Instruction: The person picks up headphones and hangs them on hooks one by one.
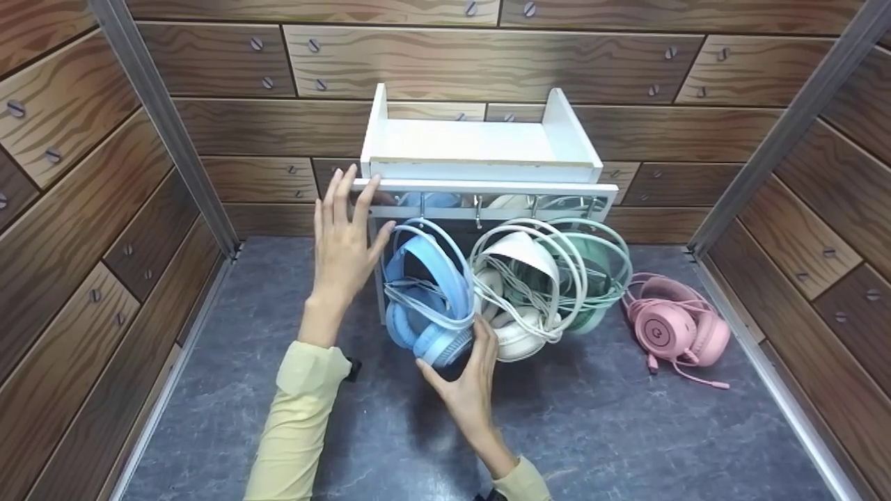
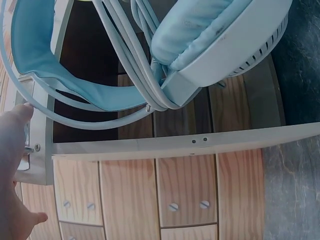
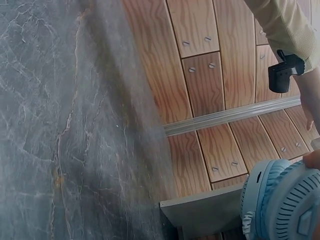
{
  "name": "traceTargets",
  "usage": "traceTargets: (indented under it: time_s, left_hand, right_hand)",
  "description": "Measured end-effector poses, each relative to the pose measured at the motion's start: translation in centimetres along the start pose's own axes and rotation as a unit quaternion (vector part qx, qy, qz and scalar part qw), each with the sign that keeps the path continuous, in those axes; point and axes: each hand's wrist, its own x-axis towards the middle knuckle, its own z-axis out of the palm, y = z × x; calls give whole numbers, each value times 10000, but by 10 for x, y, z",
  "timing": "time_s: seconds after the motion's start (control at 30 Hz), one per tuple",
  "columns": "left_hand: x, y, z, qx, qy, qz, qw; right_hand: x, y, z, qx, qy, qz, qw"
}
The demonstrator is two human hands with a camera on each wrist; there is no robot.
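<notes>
Blue headphones [image 1: 456, 282] hang by their headband at the left end of the white rack's hook rail [image 1: 487, 186], cable bundled inside the band. My right hand [image 1: 470, 390] pinches their lower ear cup between thumb and fingers; that ear cup [image 3: 295, 205] also shows at the lower right of the right wrist view. Spread over the rail's left end, my left hand [image 1: 340, 257] has its fingers extended, the thumb beside the blue headband [image 2: 80, 90]. White headphones [image 1: 518, 341] hang to the right, overlapping green headphones [image 1: 595, 257] behind them.
Pink headphones [image 1: 658, 330] lie on the dark marbled floor [image 1: 592, 431] right of the rack, cable end stretched out. Above the rail is a white shelf [image 1: 466, 139] with raised sides. A bare hook [image 1: 478, 212] sits between the blue and white headphones. Wood-patterned walls enclose three sides.
</notes>
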Motion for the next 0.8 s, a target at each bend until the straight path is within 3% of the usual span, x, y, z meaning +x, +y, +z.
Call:
traceTargets:
  time_s: [0.37,0.57,0.8]
  left_hand:
    - [0,0,2,-41,101,55,9999]
    - [-2,1,2,-56,66,52,9999]
    - [-1,1,1,-72,83,-27,9999]
  right_hand:
    - [9,-10,-22,746,-300,90,9967]
    - [24,-38,-47,1068,-165,-392,9934]
    - [33,-35,-62,1468,-318,-854,9850]
